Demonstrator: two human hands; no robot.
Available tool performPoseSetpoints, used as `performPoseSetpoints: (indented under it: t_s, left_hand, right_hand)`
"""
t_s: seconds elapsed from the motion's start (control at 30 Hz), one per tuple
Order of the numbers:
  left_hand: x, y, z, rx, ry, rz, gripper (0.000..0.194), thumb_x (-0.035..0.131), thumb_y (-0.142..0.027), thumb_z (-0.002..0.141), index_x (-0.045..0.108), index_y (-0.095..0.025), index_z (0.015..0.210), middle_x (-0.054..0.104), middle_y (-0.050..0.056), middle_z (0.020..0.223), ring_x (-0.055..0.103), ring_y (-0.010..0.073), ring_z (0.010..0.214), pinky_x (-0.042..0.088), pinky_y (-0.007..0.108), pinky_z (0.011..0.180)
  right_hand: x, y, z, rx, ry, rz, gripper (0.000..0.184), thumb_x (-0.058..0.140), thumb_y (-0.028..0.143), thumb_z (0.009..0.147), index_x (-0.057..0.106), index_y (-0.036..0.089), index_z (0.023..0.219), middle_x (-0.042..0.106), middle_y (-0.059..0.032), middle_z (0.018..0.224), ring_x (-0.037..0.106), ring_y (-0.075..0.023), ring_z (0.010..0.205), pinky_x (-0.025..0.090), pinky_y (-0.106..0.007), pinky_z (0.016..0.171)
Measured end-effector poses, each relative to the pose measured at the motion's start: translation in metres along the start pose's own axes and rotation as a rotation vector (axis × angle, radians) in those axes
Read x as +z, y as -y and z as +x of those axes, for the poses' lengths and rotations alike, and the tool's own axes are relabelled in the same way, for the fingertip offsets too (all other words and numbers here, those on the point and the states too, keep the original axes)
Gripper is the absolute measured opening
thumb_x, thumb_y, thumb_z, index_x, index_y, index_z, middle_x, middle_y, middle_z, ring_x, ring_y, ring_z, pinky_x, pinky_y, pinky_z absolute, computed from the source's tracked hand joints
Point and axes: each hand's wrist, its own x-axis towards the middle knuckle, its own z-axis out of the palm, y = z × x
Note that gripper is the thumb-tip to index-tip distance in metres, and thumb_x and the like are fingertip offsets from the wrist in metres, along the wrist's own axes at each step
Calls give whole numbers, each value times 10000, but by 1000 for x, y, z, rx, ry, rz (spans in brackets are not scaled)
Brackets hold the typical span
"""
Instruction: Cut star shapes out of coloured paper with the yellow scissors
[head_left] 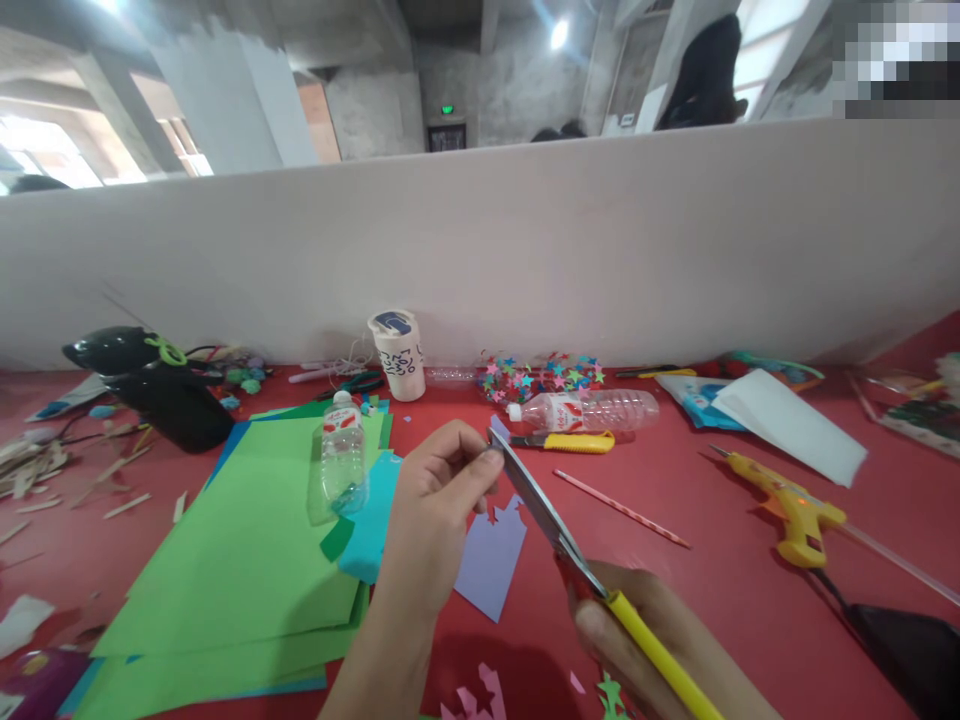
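Note:
My right hand (630,625) is wrapped around the yellow handles of a pair of scissors (541,505), whose blades point up and left. At the blade tips, my left hand (442,480) is closed with thumb and forefinger pinched together. Whatever lies in that pinch is too small or hidden to make out. A bit of purple shows just behind the scissor tips. Below the hands, a purple paper sheet (491,565) with a jagged cut top edge lies on the red table (637,500). Pink paper scraps (480,695) and a green star-like cutout (611,695) rest near the front edge.
Green paper sheets (240,540) are stacked at left, bearing a plastic bottle (343,455). Behind stand a white cup (399,355), another lying bottle (585,411) and a yellow utility knife (577,441). A yellow glue gun (784,500) lies right; a black container (161,390) leans left.

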Motion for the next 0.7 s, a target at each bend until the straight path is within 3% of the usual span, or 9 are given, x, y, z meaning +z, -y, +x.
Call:
performPoseSetpoints:
  t_s: [0.13, 0.27, 0.43, 0.53, 0.7]
  left_hand:
    - [-1, -1, -1, 2, -1, -14, 182, 584, -214, 763, 500, -185, 605, 465, -61, 535, 390, 63, 491, 337, 177, 474]
    - [0, -1, -2, 16, 0, -54, 167, 587, -205, 761, 511, -186, 613, 474, -62, 541, 402, 60, 494, 346, 169, 476]
    - [2, 0, -4, 26, 0, -68, 155, 593, -206, 762, 527, -181, 624, 480, -64, 540, 407, 51, 491, 345, 159, 475]
    - [2, -2, -4, -3, 14, -18, 148, 588, -214, 765, 535, -178, 632, 504, -59, 529, 419, 52, 478, 341, 165, 468]
    - [-8, -5, 2, -82, 167, 198, 163, 578, -243, 754, 524, -173, 616, 501, -54, 527, 431, 66, 479, 347, 190, 485]
  right_hand:
    - [-1, -3, 4, -33, 18, -6, 604, 327, 801, 741, 311, 225, 558, 264, 76, 513, 243, -96, 468, 190, -240, 434]
    - [-2, -6, 5, -47, 3, 8, 576, 370, 752, 768, 324, 220, 552, 275, 70, 516, 243, -94, 473, 180, -253, 437]
    - [0, -9, 4, -39, 15, 56, 611, 351, 813, 718, 313, 227, 550, 263, 82, 485, 214, -86, 446, 151, -253, 421]
    - [0, -8, 4, -4, -42, 133, 578, 388, 784, 732, 341, 232, 565, 295, 78, 479, 253, -91, 418, 172, -244, 390]
    - [-9, -7, 4, 76, -100, 239, 559, 429, 755, 734, 288, 244, 555, 243, 97, 451, 236, -84, 379, 176, -239, 380]
